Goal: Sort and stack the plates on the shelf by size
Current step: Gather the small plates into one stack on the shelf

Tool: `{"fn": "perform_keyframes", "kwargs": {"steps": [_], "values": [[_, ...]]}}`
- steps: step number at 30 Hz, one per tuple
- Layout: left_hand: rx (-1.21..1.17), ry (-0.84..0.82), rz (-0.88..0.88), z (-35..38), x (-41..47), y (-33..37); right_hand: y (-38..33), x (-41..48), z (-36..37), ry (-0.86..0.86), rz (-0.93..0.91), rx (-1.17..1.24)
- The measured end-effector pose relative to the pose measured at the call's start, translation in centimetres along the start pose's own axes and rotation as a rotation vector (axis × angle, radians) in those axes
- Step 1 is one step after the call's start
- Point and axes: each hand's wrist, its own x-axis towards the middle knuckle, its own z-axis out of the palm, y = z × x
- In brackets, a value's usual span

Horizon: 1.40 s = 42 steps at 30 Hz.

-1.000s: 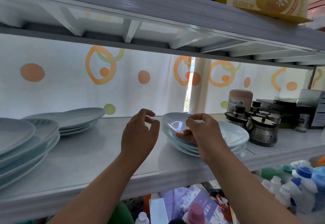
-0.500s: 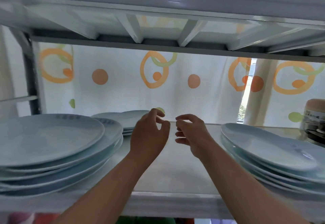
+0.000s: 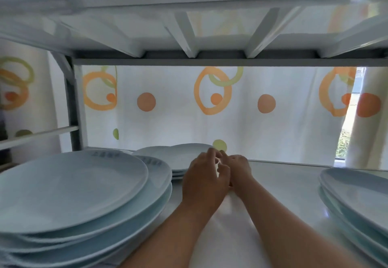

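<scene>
Three stacks of pale blue plates stand on the white shelf [image 3: 283,185]. A tall stack of large plates [image 3: 73,194] fills the front left. A low stack of smaller plates [image 3: 174,156] sits at the back, left of centre. Another stack [image 3: 357,202] is at the right edge, partly cut off. My left hand [image 3: 204,180] and my right hand [image 3: 240,169] are close together at the right rim of the back stack, fingers loosely curled. Neither hand visibly holds a plate. My left hand hides part of my right hand's fingers.
The underside of the upper shelf [image 3: 189,42] with its ribs hangs low over the plates. A white curtain [image 3: 178,116] with orange and green circles closes the back. A grey upright post [image 3: 72,103] stands at the back left.
The view has shifted left and closer. Both hands left the right stack, moved left across the shelf, and now sit together at the rim of the back stack.
</scene>
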Motion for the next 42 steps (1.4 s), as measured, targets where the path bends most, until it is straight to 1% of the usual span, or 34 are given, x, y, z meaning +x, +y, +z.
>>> {"fn": "perform_keyframes", "kwargs": {"steps": [4, 7, 9, 15, 21, 26, 30, 33, 37, 42], "values": [[0.042, -0.023, 0.036, 0.4, 0.0, 0.0, 0.4, 0.0, -0.1, -0.089, 0.002, 0.142], [0.028, -0.024, 0.013, 0.4, 0.1, 0.1, 0.2, -0.6, 0.0, -0.188, -0.033, 0.290], [0.027, -0.010, -0.015, 0.1, 0.1, 0.0, 0.3, -1.0, 0.5, -0.231, -0.043, 0.282], [0.034, 0.006, -0.069, -0.2, 0.0, -0.2, 0.5, -1.4, 0.9, -0.284, -0.078, 0.174], [0.031, -0.003, -0.070, -0.3, 0.0, -0.2, 0.2, -1.0, 1.3, -0.295, 0.000, 0.290], [-0.002, -0.010, -0.064, -0.3, 0.0, -0.1, 0.3, -0.7, 1.5, -0.251, 0.029, 0.297], [-0.035, 0.005, -0.063, -0.6, -0.1, 0.1, -0.1, -0.7, 1.3, -0.147, 0.012, 0.292], [-0.066, 0.001, -0.035, -0.7, -0.4, 0.4, -1.0, -1.7, 0.1, -0.068, -0.017, 0.350], [-0.125, 0.082, 0.026, -0.8, -0.9, 0.9, -2.5, -3.3, -1.6, 0.032, -0.100, 0.433], [-0.242, 0.181, 0.040, -1.4, -1.8, 2.4, -3.3, -6.6, -4.4, 0.116, -0.218, 0.312]]}}
